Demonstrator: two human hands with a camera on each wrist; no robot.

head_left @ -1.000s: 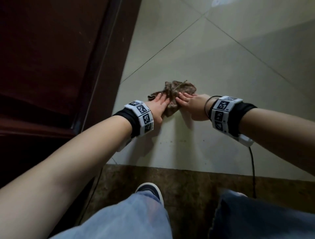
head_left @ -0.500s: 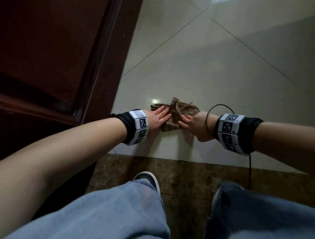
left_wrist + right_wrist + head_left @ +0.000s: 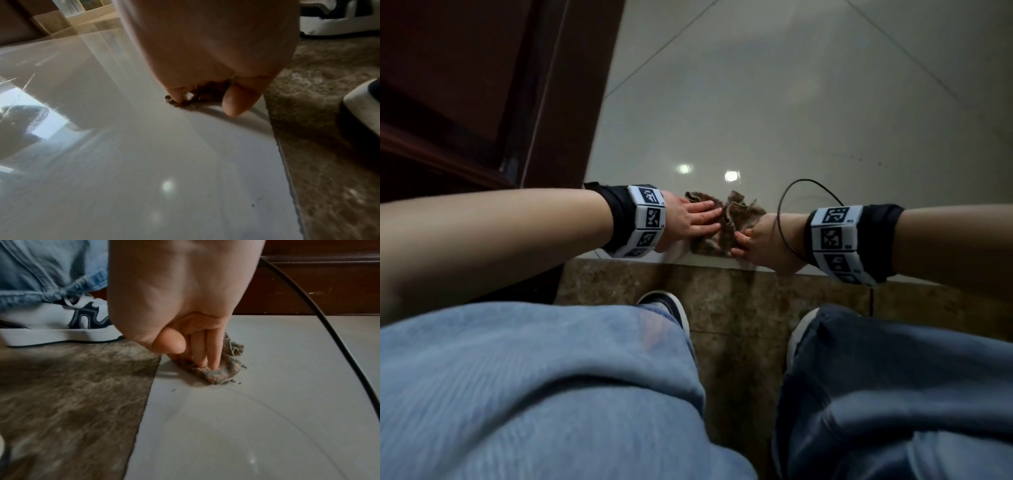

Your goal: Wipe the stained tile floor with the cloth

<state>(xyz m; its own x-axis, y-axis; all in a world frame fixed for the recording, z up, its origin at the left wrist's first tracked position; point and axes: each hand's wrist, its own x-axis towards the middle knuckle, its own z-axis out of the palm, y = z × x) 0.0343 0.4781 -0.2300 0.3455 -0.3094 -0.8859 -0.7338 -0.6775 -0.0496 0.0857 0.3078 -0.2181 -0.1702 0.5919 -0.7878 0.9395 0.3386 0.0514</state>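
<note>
The cloth (image 3: pixel 722 224) lies crumpled on the pale tile (image 3: pixel 774 120), just beside the tile's near edge where the brown stone strip (image 3: pixel 739 291) begins. The left hand (image 3: pixel 690 222) lies flat on the cloth's left part, fingers straight and close together, pressing it down. The right hand (image 3: pixel 763 240) presses the cloth's right part with straight fingers (image 3: pixel 213 350) pushed into the fabric, the thumb tucked beside them; they do not curl round it. A black cable (image 3: pixel 787 219) loops over the right wrist. Both shoes stand on the stone strip.
</note>
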